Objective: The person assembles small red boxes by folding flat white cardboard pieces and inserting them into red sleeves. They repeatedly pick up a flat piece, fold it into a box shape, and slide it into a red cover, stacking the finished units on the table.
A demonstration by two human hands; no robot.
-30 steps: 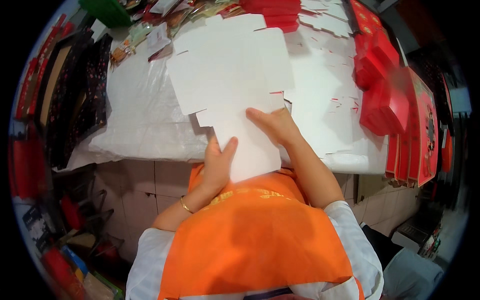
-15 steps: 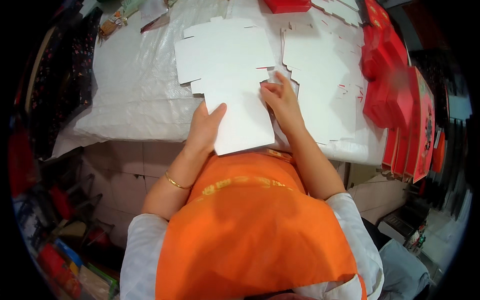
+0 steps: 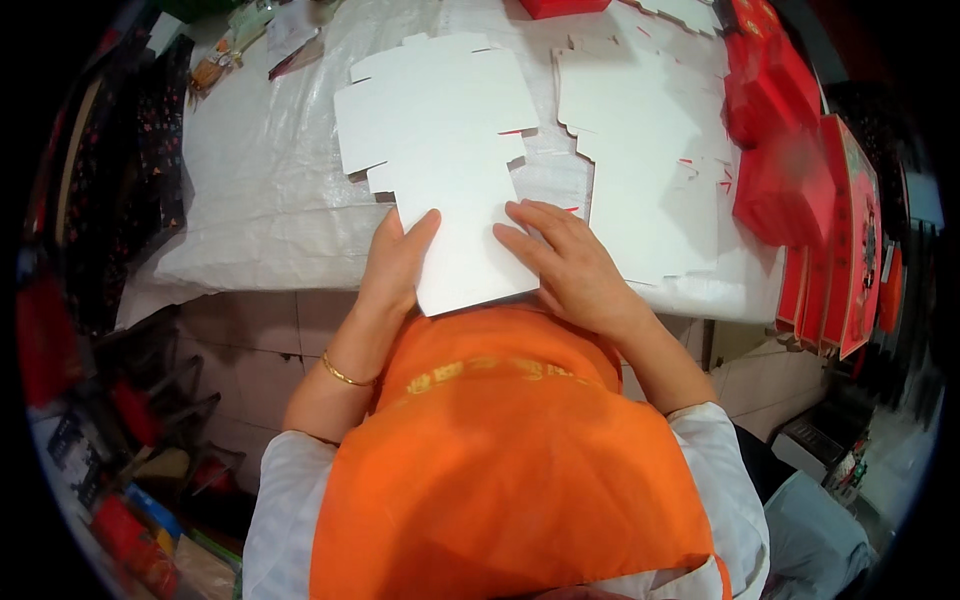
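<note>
A flat white die-cut cardboard box blank (image 3: pixel 440 110), with tabs and slots along its sides, lies over the table edge toward me. Its lower panel reaches over my orange apron. My left hand (image 3: pixel 393 258) grips the left edge of that panel, thumb on top and the other fingers hidden beneath. On the panel's right edge rests my right hand (image 3: pixel 575 262), its fingers stretched and apart on the white surface. Just to the right, more flat white box blanks (image 3: pixel 640 150) lie on the table; red shows at some of their slots.
A whitish woven plastic sheet (image 3: pixel 260 190) covers the table. Red boxes (image 3: pixel 785 185) are stacked along the right edge, and another red box (image 3: pixel 565 8) sits at the far side. Small odds and ends, including a tasselled item (image 3: pixel 212 70), lie at the far left.
My right hand has come down from the notch at the blank's right side, near the side tab, onto the lower panel, its fingers spreading. My left hand keeps its grip.
</note>
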